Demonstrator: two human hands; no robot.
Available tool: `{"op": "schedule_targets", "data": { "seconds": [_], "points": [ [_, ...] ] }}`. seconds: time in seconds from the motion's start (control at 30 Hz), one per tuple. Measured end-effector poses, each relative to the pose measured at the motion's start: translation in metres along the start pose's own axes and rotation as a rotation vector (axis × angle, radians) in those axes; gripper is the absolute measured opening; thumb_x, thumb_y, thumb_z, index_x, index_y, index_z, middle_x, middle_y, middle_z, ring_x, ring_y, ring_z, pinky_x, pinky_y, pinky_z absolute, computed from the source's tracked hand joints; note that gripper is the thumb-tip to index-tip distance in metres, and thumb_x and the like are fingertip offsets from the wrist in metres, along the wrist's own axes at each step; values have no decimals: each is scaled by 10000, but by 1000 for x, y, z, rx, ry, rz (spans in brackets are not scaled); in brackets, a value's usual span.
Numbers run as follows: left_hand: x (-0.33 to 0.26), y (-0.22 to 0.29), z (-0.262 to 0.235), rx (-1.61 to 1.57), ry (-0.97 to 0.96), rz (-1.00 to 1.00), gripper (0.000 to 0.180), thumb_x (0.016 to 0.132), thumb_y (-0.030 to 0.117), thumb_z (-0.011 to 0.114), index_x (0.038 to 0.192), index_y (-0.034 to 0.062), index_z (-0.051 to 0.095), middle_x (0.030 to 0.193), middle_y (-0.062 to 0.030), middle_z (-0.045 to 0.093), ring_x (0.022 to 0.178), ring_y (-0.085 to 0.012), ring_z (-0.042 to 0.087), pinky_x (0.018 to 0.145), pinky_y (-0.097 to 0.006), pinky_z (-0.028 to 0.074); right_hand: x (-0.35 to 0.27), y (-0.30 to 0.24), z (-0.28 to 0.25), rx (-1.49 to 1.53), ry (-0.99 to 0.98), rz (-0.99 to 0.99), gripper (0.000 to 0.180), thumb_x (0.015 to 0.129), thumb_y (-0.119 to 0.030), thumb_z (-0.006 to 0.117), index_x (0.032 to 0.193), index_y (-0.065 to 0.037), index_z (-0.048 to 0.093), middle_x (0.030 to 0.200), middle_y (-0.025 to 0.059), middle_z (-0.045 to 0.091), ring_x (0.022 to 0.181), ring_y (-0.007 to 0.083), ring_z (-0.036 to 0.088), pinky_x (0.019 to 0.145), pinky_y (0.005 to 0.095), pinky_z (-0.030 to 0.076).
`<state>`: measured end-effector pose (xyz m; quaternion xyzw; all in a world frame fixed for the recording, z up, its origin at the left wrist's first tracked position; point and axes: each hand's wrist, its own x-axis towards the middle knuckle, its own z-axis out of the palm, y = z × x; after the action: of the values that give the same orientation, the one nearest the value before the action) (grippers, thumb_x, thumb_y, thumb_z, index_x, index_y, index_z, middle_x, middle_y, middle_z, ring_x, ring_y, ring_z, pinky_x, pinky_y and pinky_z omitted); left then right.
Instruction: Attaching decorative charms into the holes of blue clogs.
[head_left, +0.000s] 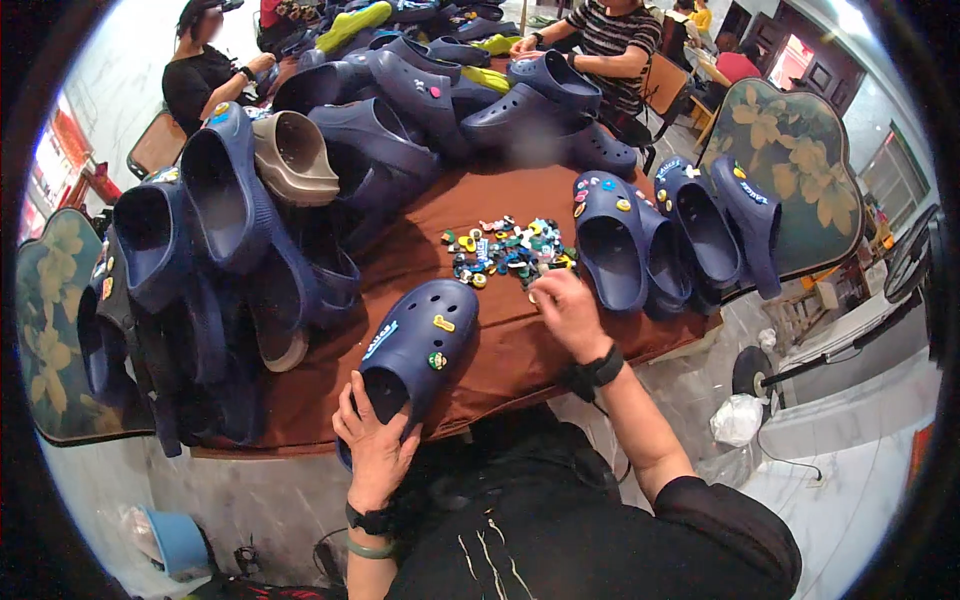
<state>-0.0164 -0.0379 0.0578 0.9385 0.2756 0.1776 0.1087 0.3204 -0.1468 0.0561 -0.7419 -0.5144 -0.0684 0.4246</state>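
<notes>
A navy blue foam clog [452, 312] lies on the brown cloth in front of me, toe pointing away. Its upper carries several small charms, among them a yellow one, a round green one and a white lettered one. At the heel opening, my left hand [376, 440] grips the clog, thumb inside and fingers outside. Beyond the toe is a loose pile of colourful shoe charms [505, 250]. My right hand [568, 312] hovers at the pile's near right edge with its fingertips pinched together; whatever is between them is too small to tell.
Stacked navy clogs [225, 200] crowd the left side and the back of the brown-covered table [500, 195], with one taupe clog [295, 160] among them. More clogs with charms [610, 245] stand at right. Two people sit across the table. A floor fan [755, 372] is at right.
</notes>
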Motion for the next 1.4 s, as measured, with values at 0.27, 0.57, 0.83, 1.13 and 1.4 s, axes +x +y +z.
{"op": "schedule_targets", "data": {
  "seconds": [0.27,0.57,0.83,1.13,1.4],
  "points": [
    [1,2,-3,0,-3,-9,374,746,240,750,1115,216,699,1578,-262,106,1385,-443,196,1056,-572,221,-22,45,-20,-234,-63,141,242,795,-82,711,1021,-42,634,978,131,630,917,337,629,782,406,510],
    [-1,0,-4,-36,13,13,341,741,244,751,1078,227,704,1548,-278,182,1380,-445,218,1053,-555,225,-15,36,-27,-43,-96,232,173,820,-26,672,980,-36,607,904,135,632,812,305,621,718,367,494],
    [-5,-2,-1,6,40,40,381,735,248,754,1112,261,696,1535,-254,201,1366,-450,229,1047,-551,232,0,-36,4,255,-165,187,147,940,-84,583,1046,12,615,961,168,655,884,271,644,754,335,508],
    [-9,-2,2,6,70,61,398,731,239,755,1122,273,690,1557,-211,174,1364,-442,230,1042,-550,244,64,-91,61,357,-286,-172,109,844,-170,672,809,-68,690,904,65,681,927,253,613,838,377,457],
    [3,-2,-12,-99,25,52,320,709,236,790,1009,180,693,1562,-239,182,1361,-444,255,1039,-557,246,82,-57,99,621,-710,291,189,845,-185,737,814,-4,697,772,22,682,713,82,601,658,250,484]
  ]
}}
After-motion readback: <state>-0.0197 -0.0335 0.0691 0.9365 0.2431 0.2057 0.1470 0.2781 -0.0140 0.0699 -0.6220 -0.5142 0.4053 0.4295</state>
